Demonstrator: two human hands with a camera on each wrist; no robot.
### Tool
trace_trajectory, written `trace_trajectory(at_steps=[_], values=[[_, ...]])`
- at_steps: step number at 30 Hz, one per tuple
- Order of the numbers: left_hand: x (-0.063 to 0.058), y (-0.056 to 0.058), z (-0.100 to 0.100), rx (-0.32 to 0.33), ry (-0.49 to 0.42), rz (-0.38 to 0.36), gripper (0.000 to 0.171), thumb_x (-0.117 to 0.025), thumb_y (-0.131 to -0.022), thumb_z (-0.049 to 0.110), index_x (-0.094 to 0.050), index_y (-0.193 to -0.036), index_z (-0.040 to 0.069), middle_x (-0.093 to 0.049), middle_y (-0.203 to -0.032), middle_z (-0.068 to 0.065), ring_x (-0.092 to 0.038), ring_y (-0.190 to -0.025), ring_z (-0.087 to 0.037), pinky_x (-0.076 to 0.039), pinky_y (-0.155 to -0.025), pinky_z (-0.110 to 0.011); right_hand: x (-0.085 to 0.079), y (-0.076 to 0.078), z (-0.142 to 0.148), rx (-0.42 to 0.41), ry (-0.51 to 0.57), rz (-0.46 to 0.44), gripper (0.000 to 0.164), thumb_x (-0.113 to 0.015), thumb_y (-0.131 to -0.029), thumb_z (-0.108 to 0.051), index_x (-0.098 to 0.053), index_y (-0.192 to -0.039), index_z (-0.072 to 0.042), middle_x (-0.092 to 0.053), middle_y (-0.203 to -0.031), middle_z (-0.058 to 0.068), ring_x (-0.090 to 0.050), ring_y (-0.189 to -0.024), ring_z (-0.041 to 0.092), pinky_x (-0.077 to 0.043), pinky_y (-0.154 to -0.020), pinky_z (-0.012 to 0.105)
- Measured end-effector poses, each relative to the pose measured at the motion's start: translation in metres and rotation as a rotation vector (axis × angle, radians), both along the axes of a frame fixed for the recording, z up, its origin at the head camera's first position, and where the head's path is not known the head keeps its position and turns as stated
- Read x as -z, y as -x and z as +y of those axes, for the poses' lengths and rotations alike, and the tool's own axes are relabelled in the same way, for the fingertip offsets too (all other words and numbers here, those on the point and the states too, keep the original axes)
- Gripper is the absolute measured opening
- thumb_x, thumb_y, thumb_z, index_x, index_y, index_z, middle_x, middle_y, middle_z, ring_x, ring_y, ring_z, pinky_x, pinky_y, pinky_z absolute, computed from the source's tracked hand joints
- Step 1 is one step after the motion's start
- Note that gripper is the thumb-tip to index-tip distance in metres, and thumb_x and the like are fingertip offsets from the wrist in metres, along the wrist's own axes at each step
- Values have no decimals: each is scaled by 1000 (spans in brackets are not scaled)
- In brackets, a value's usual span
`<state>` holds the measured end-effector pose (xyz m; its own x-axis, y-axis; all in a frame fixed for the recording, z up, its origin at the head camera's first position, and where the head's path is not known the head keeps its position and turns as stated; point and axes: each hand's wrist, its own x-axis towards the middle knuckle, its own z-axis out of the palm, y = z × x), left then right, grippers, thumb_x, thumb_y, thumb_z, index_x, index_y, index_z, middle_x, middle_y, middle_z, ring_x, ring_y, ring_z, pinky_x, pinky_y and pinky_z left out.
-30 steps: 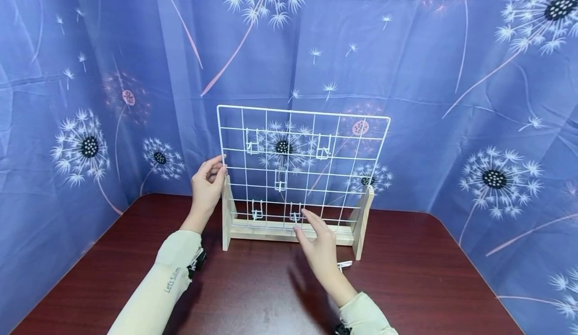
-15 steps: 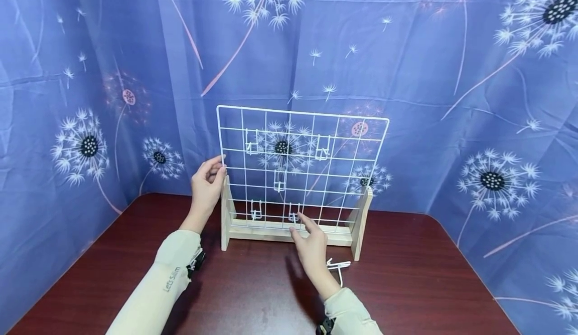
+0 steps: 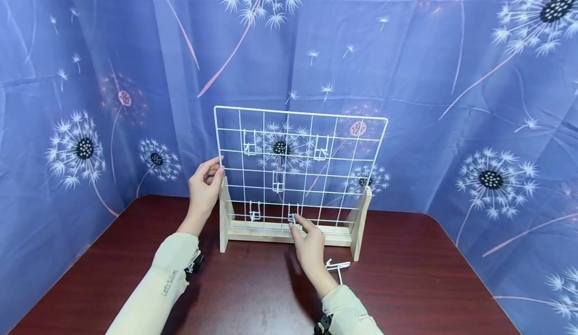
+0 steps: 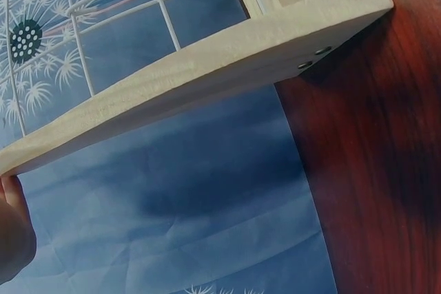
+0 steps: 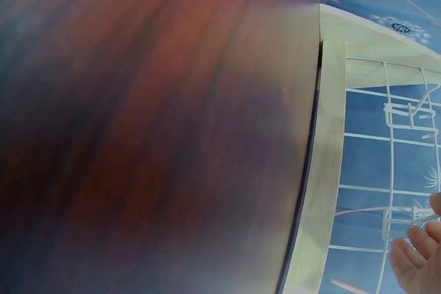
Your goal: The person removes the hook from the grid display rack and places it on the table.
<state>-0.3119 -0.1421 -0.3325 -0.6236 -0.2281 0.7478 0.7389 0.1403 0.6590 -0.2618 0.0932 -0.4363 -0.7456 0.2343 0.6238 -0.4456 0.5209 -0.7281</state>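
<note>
A white wire grid panel [image 3: 304, 174] stands upright in a light wooden stand [image 3: 289, 235]. My left hand [image 3: 204, 184] holds the panel's left edge just above the stand's side piece; in the left wrist view only part of that hand [image 4: 14, 235] shows. White wire hooks hang on the grid: two high up, one in the middle and two low down. At the lower right hook [image 3: 291, 217], my right hand [image 3: 310, 244] pinches the prong between thumb and forefinger. The right wrist view shows this hook [image 5: 398, 224] partly covered by the fingers.
Another white wire hook [image 3: 338, 265] lies on the dark red wooden table [image 3: 415, 275], right of my right wrist. Behind the table hangs a blue curtain [image 3: 406, 64] with dandelion prints.
My right hand has moved left and closed its fingertips on the lower right hook. The loose hook on the table has come further into sight. My left hand keeps its hold.
</note>
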Motion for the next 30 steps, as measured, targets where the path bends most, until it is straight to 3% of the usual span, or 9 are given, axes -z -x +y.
trace_trajectory(at_steps=[7,13,21,30], values=[[0,-1,1,-2,11,17,27,-58,-86,-15,-60,-113,-17,-56,-90,-33,-61,-78,-9,-52,-65,-13,1,-1,1,16,-37,-11,25,-74,-81,-1,-72,-105,4,-70,-104,18,-67,-97,34,-56,-84,43],[-2,-1,1,0,25,17,28,-57,-87,-15,-60,-115,-16,-56,-92,-32,-61,-80,-15,-52,-66,-12,-4,-2,2,30,-81,52,22,-73,-81,-1,-73,-103,3,-71,-101,17,-67,-97,32,-55,-87,43],[-2,-1,0,3,4,8,28,-57,-87,-16,-60,-114,-18,-55,-90,-32,-61,-79,-7,-52,-65,-12,-9,-2,1,21,-127,106,20,-73,-83,-2,-73,-101,4,-72,-99,17,-69,-93,31,-55,-85,41],[16,24,-5,0,-21,-5,29,-59,-88,-13,-63,-116,-11,-58,-91,-25,-60,-79,-3,-50,-64,-9,-14,2,2,16,-148,160,17,-73,-82,-3,-74,-98,3,-72,-96,16,-70,-89,29,-57,-81,39]])
